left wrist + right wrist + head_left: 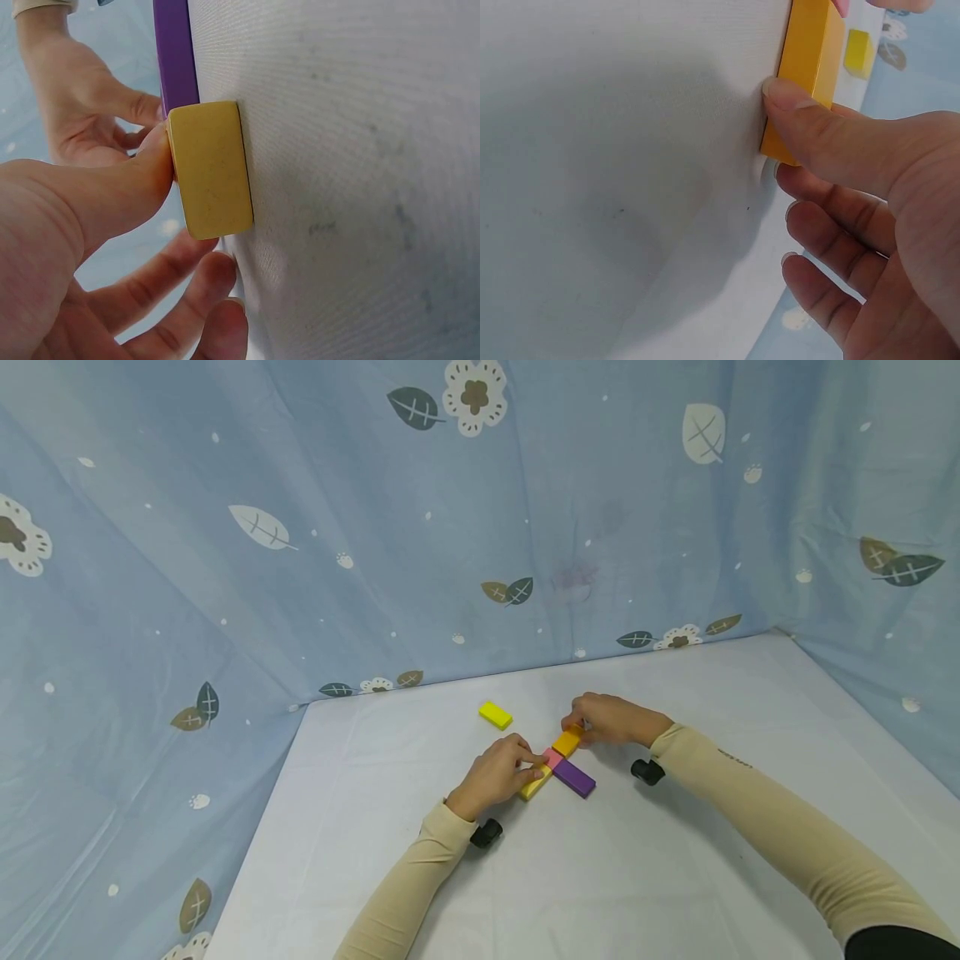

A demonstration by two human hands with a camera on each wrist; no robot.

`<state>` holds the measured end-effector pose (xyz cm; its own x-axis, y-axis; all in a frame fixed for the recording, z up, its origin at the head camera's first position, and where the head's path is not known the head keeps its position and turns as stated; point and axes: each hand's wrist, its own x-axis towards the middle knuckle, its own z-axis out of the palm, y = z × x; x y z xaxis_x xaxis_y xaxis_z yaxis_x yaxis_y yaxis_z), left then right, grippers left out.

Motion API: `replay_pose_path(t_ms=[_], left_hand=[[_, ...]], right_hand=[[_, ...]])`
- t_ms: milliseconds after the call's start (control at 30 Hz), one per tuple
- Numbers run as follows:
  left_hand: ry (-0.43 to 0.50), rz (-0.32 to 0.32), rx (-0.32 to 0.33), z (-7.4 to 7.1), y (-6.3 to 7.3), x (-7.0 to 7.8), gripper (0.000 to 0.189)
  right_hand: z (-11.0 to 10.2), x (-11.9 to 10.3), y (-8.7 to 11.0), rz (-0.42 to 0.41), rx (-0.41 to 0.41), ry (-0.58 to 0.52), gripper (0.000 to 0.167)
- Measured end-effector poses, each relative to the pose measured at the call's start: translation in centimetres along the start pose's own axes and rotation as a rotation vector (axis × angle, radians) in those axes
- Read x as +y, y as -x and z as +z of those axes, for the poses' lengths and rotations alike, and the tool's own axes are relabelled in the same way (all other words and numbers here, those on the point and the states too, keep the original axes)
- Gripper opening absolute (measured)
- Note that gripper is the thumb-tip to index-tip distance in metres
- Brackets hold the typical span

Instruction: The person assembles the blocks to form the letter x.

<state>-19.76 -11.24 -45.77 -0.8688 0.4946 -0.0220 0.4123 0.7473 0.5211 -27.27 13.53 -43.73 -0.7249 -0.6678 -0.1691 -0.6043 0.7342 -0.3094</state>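
Observation:
Blocks lie joined in a cross-like shape on the white cloth: an orange block (pixel 567 742), a pink block (pixel 552 758), a purple block (pixel 574 778) and a dull yellow block (pixel 535 783). My left hand (pixel 495 774) grips the dull yellow block, its thumb pressed against one side in the left wrist view; the index finger reaches toward the pink block. At the far end of the cross, my right hand (pixel 611 719) pinches the orange block, with thumb on one long side in the right wrist view. Fingers partly hide the pink block.
A bright yellow block (pixel 496 715) lies apart, beyond the left hand. White cloth (pixel 622 877) covers the table. A blue patterned curtain (pixel 420 527) stands behind and at both sides. Each wrist carries a small black camera (pixel 487 833).

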Motion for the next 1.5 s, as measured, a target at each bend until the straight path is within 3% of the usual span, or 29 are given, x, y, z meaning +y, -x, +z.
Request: replay_pose_path(t_ms=[733, 1100, 1500], left_hand=[[0.004, 0.001, -0.002, 0.12, 0.06, -0.05, 0.028], [0.001, 0.04, 0.002, 0.06, 0.0, -0.1, 0.027], [0.002, 0.028, 0.001, -0.02, 0.02, -0.06, 0.026]], right_hand=[[0.03, -0.38, -0.09, -0.013, -0.016, -0.008, 0.028], [-0.16, -0.64, -0.02, -0.077, 0.004, 0.046, 0.02], [-0.18, -0.77, -0.02, -0.098, 0.015, 0.082, 0.02]])
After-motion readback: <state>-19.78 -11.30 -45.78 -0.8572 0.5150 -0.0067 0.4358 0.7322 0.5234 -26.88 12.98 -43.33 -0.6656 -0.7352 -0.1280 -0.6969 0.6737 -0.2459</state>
